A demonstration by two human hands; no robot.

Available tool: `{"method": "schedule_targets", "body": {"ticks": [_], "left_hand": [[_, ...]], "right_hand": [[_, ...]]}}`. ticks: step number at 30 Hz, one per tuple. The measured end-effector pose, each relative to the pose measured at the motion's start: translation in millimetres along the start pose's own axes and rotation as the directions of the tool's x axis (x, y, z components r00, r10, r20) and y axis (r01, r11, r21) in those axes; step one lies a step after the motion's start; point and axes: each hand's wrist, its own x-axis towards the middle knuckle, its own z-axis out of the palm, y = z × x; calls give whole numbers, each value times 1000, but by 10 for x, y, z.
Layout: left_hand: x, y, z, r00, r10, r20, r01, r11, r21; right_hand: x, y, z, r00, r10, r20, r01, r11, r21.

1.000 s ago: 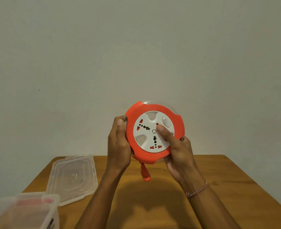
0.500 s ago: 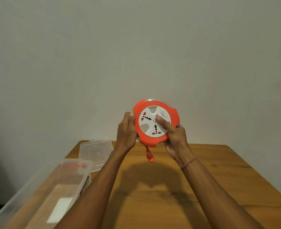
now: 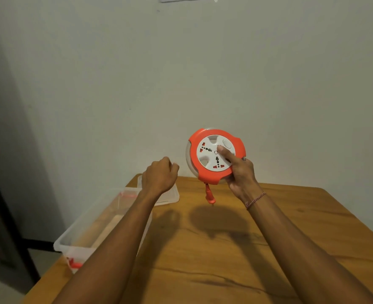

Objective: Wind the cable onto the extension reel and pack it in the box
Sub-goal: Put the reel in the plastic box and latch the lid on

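With the reel (image 3: 216,156) clamped in the right hand (image 3: 239,172) above the worktop (image 3: 225,249), plug (image 3: 209,195) dangling, and the left hand (image 3: 159,176) loosely curled and empty, lowering it flat into the clear box (image 3: 89,233) would best keep the plug tucked inside.

Bench (image 3: 236,249): wooden, brown grain, set against a pale wall. On it, at left edge: clear plastic box (image 3: 87,233), open; clear lid (image 3: 170,195) behind it.
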Motion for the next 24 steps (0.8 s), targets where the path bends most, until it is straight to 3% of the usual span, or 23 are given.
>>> {"method": "schedule_targets", "body": {"ticks": [4,8,11,14,18,24], "left_hand": [[-267,-244,-48,998,-35,53,17,951,308],[-477,-334,-80,961,-240,136,169,903,395],[-567,-369,-65,939,-259,227,116,858,501],[-620,-335,-50,937,-187,296,-11,830,558],[-629,-195,-48,914,-39,405,-182,851,492],[-694,272,95,769,258,585,-454,865,215]], "right_hand": [[-63,8,28,1000,9,11,-9,1000,-10],[-125,29,39,999,33,18,-32,999,-22],[-179,45,36,999,38,20,-38,999,-14],[-222,43,16,999,42,25,-42,999,-18],[-265,-8,-14,999,40,27,-39,999,-21],[-292,-170,-207,1000,29,-6,-29,999,-31]]}}
